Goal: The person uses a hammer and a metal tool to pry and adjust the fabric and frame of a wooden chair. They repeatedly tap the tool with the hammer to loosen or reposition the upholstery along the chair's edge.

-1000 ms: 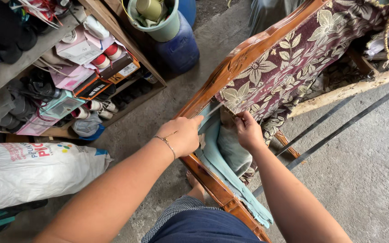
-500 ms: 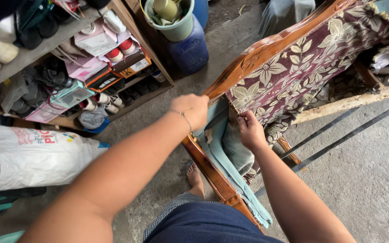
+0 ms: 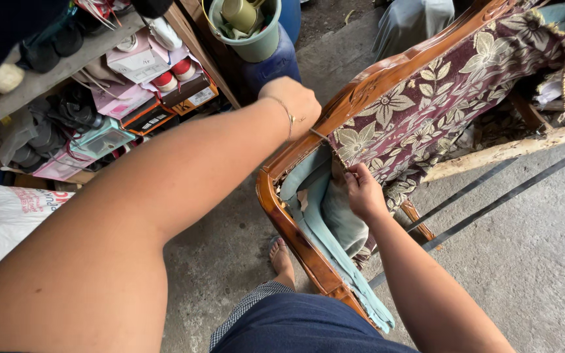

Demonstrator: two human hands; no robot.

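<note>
Pinching the floral upholstery fabric (image 3: 420, 111) at its loose edge, right hand (image 3: 363, 194) fingers are closed on it at frame centre, over the teal padding (image 3: 322, 209). Left hand (image 3: 293, 103), fist closed, pulls a thin cord (image 3: 327, 142) taut off the carved wooden chair frame (image 3: 387, 75); best keep tension along the rail, steady, close to the tacks.

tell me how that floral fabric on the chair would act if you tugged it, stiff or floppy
Probably floppy: the floral fabric sags and folds where the right hand pinches its loose edge. It looks thick and woven, so likely not slippery. The left hand rests on the carved wooden frame, which looks rigid and heavy.
</note>
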